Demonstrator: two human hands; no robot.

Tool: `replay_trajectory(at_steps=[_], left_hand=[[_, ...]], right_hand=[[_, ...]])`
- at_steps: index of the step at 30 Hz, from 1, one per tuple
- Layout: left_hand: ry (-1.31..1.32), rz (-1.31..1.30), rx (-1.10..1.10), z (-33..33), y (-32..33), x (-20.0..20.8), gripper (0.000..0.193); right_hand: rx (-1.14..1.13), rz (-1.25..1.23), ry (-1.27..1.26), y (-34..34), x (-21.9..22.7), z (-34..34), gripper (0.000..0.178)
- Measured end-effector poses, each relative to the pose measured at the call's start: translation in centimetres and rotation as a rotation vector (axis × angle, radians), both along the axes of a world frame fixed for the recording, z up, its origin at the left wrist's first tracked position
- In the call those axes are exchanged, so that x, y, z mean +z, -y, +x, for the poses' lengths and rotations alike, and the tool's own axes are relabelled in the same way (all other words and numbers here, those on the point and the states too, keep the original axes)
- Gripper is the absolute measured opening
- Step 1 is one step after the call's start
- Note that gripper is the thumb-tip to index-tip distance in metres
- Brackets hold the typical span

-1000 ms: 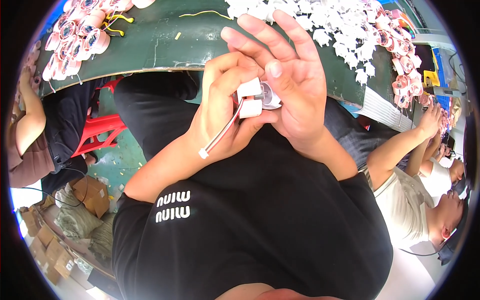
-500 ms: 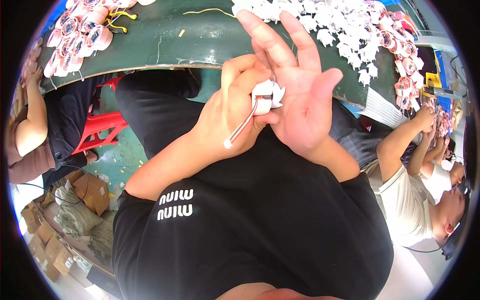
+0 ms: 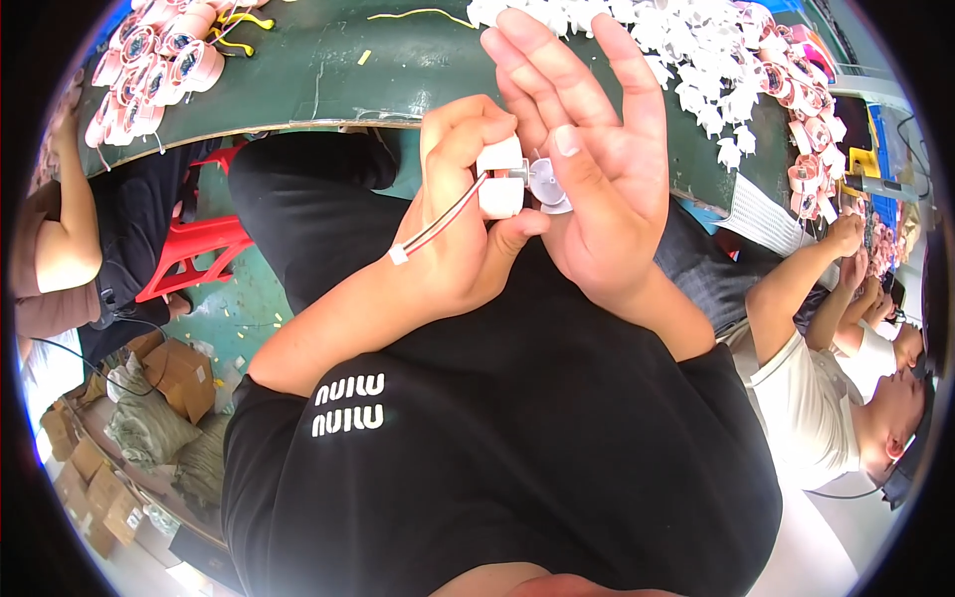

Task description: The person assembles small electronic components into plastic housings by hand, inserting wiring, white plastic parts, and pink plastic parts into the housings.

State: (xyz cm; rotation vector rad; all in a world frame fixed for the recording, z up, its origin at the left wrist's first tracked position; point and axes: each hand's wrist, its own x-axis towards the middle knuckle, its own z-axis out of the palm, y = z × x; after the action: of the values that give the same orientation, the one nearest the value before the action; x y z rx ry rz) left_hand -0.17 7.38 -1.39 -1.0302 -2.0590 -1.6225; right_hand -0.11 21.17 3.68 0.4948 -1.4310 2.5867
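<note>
My left hand [image 3: 453, 199] is closed on a small white motor housing [image 3: 500, 194], its thumb below and bent fingers above. A red, white and dark wire lead [image 3: 438, 231] trails from the housing over the back of the hand, ending in a white plug [image 3: 399, 255]. At the housing's right end is a small white fan blade [image 3: 547, 181], its round face showing, against my right palm. My right hand [image 3: 602, 199] is open, palm up, fingers stretched and thumb leaning in beside the blade. Whether the blade is fixed on the motor's shaft I cannot tell.
White fan blades [image 3: 711, 80] lie heaped on the green table [image 3: 398, 80]. Pink round fan housings [image 3: 159, 75] are piled at left, more [image 3: 806, 129] at right. Co-workers sit on both sides. A red stool [image 3: 199, 254] and cardboard boxes [image 3: 179, 378] stand at left.
My left hand has shifted slightly left and turned with the motor housing. The blade's round face has come into view. My right thumb has swung inward toward the blade.
</note>
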Motion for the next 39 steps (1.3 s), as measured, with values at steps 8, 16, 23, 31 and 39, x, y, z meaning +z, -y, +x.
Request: replay_trajectory(at_steps=[8,16,23,31,39], left_hand=[[0.011,-0.018,-0.022,0.3,0.1,0.3,0.072],[-0.037,-0.071,-0.017,-0.1,0.5,0.6,0.074],[-0.053,-0.071,-0.005,-0.1,0.4,0.9,0.079],[0.026,-0.129,-0.024,0.4,0.6,1.0,0.070],[0.046,-0.072,-0.070,0.4,0.1,0.9,0.081]], right_hand=[[-0.029,0.139,-0.070,0.0,-0.4,-0.1,0.061],[0.067,0.005,0.129,0.1,0.0,0.3,0.060],[0.172,-0.016,0.277,-1.0,1.2,1.4,0.062],[0.044,0.020,0.276,0.2,2.0,1.4,0.063],[0.103,0.105,0.354,0.0,2.4,1.8,0.082]])
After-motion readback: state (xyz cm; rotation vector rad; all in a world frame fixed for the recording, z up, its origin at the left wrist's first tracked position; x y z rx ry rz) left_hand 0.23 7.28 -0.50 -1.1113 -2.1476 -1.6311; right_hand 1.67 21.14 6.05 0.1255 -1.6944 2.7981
